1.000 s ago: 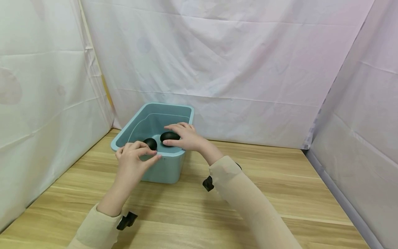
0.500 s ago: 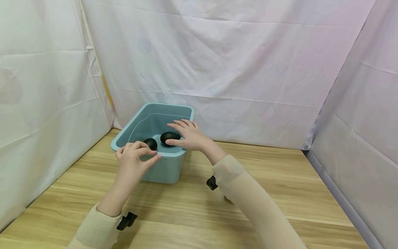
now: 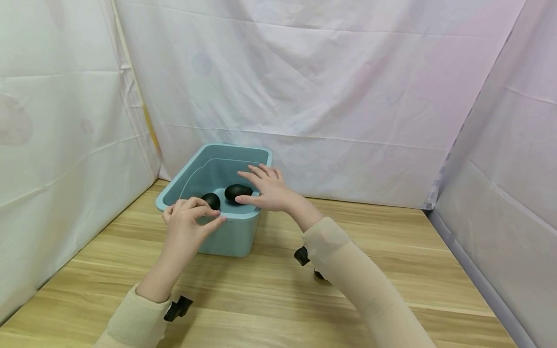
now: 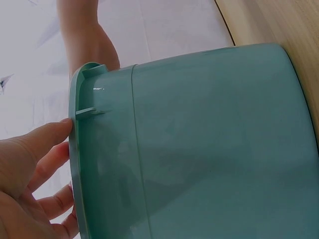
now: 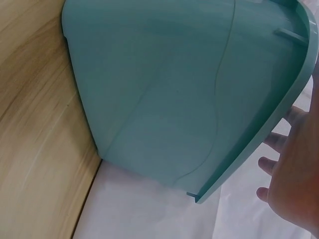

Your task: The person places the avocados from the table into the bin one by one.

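Note:
A blue-green plastic bin (image 3: pixel 228 239) stands on the wooden table. Inside lie two dark, smooth, egg-shaped things: the left one (image 3: pixel 212 201) is partly hidden by my left hand, and the right one (image 3: pixel 237 192) has a small nub at its right end. My left hand (image 3: pixel 184 224) is at the near rim with relaxed, bent fingers; in the left wrist view its thumb (image 4: pixel 52 134) and fingertips come right at the rim. Over the right rim my right hand (image 3: pixel 274 191) spreads its fingers, with the thumb overlapping the right dark thing in the head view.
Pale cloth (image 3: pixel 348 96) hangs behind the table and along both sides. The bin's far end stands close to the back cloth. Wood tabletop (image 3: pixel 383 232) stretches to the right of the bin. Black camera mounts (image 3: pixel 177 308) sit on both wrists.
My right hand has drawn to the right and slightly up, its fingers spreading wider, so more of the right dark thing shows. The left hand and the bin have stayed put.

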Available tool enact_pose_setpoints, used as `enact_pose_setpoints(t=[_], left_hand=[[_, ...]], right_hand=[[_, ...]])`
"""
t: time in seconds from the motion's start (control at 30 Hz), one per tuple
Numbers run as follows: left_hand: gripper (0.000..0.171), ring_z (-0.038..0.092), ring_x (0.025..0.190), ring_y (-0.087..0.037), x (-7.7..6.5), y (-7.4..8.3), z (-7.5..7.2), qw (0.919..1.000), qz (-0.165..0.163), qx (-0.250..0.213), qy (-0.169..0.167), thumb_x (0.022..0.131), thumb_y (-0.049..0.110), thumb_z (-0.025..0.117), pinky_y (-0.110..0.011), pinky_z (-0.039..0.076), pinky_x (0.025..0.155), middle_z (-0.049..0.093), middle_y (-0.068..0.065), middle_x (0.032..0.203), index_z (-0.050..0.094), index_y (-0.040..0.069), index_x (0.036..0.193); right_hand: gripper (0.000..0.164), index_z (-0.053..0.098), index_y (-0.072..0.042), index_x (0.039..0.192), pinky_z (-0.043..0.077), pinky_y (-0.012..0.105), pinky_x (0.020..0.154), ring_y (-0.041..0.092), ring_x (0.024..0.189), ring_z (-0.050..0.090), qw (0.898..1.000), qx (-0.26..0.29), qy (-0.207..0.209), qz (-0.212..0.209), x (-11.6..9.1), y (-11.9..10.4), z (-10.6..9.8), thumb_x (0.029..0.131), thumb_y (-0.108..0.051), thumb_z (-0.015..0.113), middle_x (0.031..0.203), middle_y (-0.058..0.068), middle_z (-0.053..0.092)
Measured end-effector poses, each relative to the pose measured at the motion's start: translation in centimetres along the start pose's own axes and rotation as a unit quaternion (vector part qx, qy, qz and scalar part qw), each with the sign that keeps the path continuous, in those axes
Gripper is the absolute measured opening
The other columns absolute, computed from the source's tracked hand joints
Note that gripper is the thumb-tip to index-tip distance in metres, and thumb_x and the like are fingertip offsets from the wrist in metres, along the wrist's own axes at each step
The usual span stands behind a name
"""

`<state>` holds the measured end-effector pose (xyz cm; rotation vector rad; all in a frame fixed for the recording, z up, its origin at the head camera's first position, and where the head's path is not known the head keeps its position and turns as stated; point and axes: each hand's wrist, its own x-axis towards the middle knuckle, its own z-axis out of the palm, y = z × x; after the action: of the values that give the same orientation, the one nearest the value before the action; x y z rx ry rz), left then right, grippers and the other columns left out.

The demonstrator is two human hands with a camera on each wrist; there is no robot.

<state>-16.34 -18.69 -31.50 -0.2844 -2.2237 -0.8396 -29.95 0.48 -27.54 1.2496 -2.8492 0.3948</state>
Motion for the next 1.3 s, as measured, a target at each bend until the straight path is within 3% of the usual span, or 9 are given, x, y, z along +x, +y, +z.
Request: enact_pose_setpoints(t=[0.53,1.3], left_hand=[[0.017,0.046,0.089,-0.025,0.1,0.1,0.1,1.0000,0.004,-0.002,-0.002,0.068,0.014,0.088,-0.059,0.017,0.089,0.061,-0.002,0.087,0.076,0.006,0.078],[0.018,0.047,0.088,-0.025,0.0,0.1,0.2,1.0000,0.001,-0.004,0.000,0.067,0.014,0.088,-0.059,0.018,0.089,0.061,-0.002,0.087,0.077,0.007,0.078]], right_hand=[[0.076,0.019,-0.032,0.153,-0.003,0.054,0.110,0.025,0.144,-0.003,1.000,-0.015,0.011,0.009,-1.0,1.1,-0.3,0.091,-0.066,0.045,0.159,0.000,0.004],[0.071,0.020,-0.027,0.154,-0.001,0.053,0.109,0.027,0.144,0.003,0.999,0.042,0.022,0.005,-3.6,2.8,0.4,0.095,-0.058,0.044,0.159,0.004,0.006]])
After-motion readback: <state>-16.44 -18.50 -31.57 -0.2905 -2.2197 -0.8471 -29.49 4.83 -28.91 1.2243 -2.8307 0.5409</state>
